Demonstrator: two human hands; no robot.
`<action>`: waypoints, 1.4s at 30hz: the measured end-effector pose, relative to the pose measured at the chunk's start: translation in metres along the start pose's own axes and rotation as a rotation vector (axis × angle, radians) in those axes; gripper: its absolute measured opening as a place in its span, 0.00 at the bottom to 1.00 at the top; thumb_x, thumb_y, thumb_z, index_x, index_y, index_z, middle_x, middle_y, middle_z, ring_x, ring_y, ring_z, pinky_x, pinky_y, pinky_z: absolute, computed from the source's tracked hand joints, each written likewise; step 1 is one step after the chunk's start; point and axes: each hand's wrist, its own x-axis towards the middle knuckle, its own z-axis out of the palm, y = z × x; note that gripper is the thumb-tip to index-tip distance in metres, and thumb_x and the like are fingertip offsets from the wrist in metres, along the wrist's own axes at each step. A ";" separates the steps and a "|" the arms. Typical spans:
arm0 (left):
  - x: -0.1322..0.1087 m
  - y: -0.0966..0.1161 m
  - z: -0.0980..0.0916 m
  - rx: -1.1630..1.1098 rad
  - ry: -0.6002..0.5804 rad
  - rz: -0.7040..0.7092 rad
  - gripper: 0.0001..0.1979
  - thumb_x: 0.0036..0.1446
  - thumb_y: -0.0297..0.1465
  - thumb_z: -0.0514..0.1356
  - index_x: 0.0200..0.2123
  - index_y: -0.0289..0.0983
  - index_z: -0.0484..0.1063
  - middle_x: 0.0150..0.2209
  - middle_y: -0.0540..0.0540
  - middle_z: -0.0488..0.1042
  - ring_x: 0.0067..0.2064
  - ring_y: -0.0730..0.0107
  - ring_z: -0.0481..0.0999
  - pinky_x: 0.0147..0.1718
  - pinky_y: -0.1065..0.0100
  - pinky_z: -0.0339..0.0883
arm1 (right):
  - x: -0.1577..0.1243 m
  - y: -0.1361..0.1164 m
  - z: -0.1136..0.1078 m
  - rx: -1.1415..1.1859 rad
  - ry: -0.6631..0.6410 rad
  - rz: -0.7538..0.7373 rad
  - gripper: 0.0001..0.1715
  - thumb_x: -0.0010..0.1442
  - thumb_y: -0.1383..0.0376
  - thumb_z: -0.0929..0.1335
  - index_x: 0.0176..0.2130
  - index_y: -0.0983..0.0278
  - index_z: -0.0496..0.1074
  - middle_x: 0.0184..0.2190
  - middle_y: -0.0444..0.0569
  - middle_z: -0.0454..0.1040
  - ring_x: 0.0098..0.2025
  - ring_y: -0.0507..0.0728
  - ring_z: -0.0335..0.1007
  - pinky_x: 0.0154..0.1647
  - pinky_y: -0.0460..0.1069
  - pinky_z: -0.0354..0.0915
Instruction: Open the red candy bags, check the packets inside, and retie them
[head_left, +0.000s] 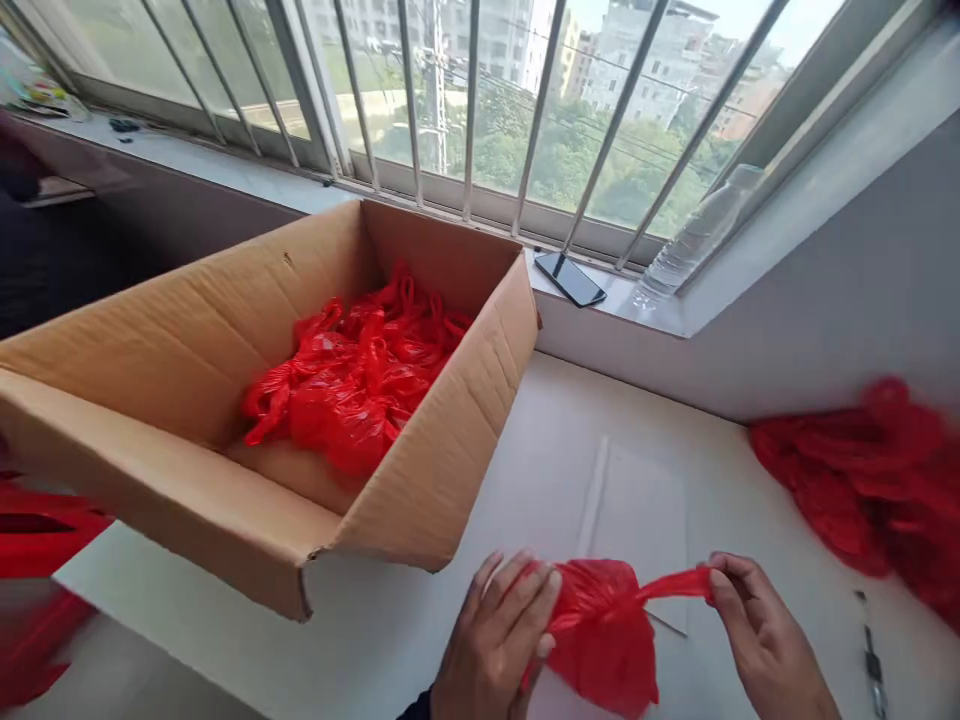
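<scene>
A red plastic bag (604,630) is stretched between my hands low in the view, above the white table. My left hand (499,635) lies over its left end, fingers together and gripping it. At the other side my right hand (761,630) pinches a thin twisted strip of the same bag between thumb and fingers, pulled out to the right. What the bag holds, if anything, is hidden. Up and to the left of my hands, an open cardboard box (442,440) contains a heap of red plastic bags (360,370), several of them knotted.
More red bags (862,470) lie at the right by the wall. A pen (872,660) is at the lower right. A phone (571,278) and a plastic bottle (694,240) stand or lie on the sill before barred windows. Red material (45,540) shows at far left.
</scene>
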 end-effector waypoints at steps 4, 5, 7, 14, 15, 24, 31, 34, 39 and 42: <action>-0.020 -0.013 -0.012 0.083 0.010 -0.077 0.19 0.71 0.33 0.51 0.61 0.40 0.68 0.54 0.44 0.78 0.56 0.65 0.75 0.55 0.64 0.69 | 0.008 0.019 0.003 0.205 -0.108 0.167 0.20 0.67 0.48 0.63 0.49 0.58 0.66 0.33 0.45 0.73 0.34 0.54 0.71 0.37 0.46 0.72; -0.019 -0.012 -0.013 0.076 0.007 -0.084 0.20 0.72 0.34 0.49 0.62 0.40 0.67 0.56 0.43 0.76 0.59 0.65 0.72 0.56 0.64 0.68 | 0.007 0.019 0.003 0.249 -0.150 0.203 0.22 0.67 0.47 0.63 0.52 0.58 0.66 0.34 0.45 0.74 0.36 0.55 0.72 0.39 0.47 0.72; -0.013 -0.006 -0.010 0.077 -0.027 -0.087 0.25 0.73 0.38 0.42 0.67 0.38 0.61 0.64 0.40 0.68 0.66 0.59 0.64 0.60 0.60 0.64 | 0.002 0.014 0.005 0.290 -0.229 0.231 0.25 0.67 0.48 0.63 0.56 0.58 0.65 0.37 0.47 0.76 0.40 0.56 0.73 0.45 0.48 0.72; 0.008 0.010 0.043 0.339 -0.239 0.062 0.29 0.71 0.37 0.46 0.72 0.33 0.49 0.73 0.41 0.49 0.73 0.52 0.45 0.69 0.52 0.40 | -0.039 0.013 0.052 0.004 -0.153 -0.195 0.09 0.71 0.62 0.59 0.45 0.57 0.68 0.60 0.50 0.66 0.63 0.58 0.62 0.62 0.56 0.64; 0.005 0.009 0.051 0.380 -0.281 0.063 0.30 0.70 0.34 0.48 0.72 0.33 0.48 0.73 0.42 0.49 0.73 0.53 0.44 0.70 0.53 0.39 | -0.044 0.017 0.061 -0.047 -0.144 -0.272 0.09 0.71 0.64 0.59 0.45 0.57 0.67 0.64 0.50 0.62 0.67 0.59 0.57 0.65 0.57 0.63; -0.009 0.006 0.073 0.518 -0.361 0.009 0.33 0.65 0.28 0.54 0.72 0.34 0.48 0.73 0.44 0.51 0.73 0.58 0.46 0.70 0.54 0.36 | -0.050 0.058 0.093 -0.292 -0.103 -0.485 0.12 0.67 0.72 0.60 0.49 0.61 0.64 0.69 0.53 0.57 0.71 0.61 0.49 0.69 0.67 0.55; 0.000 0.016 0.066 0.400 -0.365 -0.064 0.30 0.69 0.30 0.49 0.72 0.33 0.47 0.73 0.44 0.51 0.74 0.59 0.44 0.70 0.56 0.33 | -0.043 0.048 0.082 -0.053 -0.045 -0.339 0.10 0.67 0.71 0.63 0.47 0.59 0.65 0.54 0.49 0.71 0.61 0.57 0.65 0.73 0.65 0.47; 0.006 0.021 0.054 0.279 -0.323 -0.142 0.28 0.72 0.31 0.41 0.72 0.32 0.46 0.73 0.45 0.52 0.74 0.61 0.44 0.70 0.58 0.36 | -0.029 0.043 0.061 0.059 0.022 -0.158 0.07 0.68 0.67 0.64 0.47 0.57 0.67 0.42 0.44 0.73 0.50 0.53 0.71 0.67 0.58 0.59; -0.001 0.008 0.036 0.295 -0.210 -0.237 0.29 0.69 0.23 0.46 0.71 0.34 0.48 0.68 0.44 0.62 0.72 0.65 0.49 0.71 0.58 0.35 | -0.008 0.049 0.030 0.089 0.110 0.079 0.06 0.68 0.59 0.66 0.45 0.56 0.70 0.43 0.45 0.73 0.46 0.53 0.71 0.46 0.47 0.69; -0.010 0.001 0.026 0.339 -0.167 -0.279 0.29 0.68 0.21 0.46 0.71 0.32 0.50 0.67 0.41 0.64 0.71 0.65 0.52 0.70 0.58 0.38 | -0.007 0.047 0.024 0.140 0.058 0.096 0.07 0.67 0.57 0.66 0.43 0.56 0.70 0.43 0.44 0.73 0.46 0.53 0.71 0.47 0.46 0.69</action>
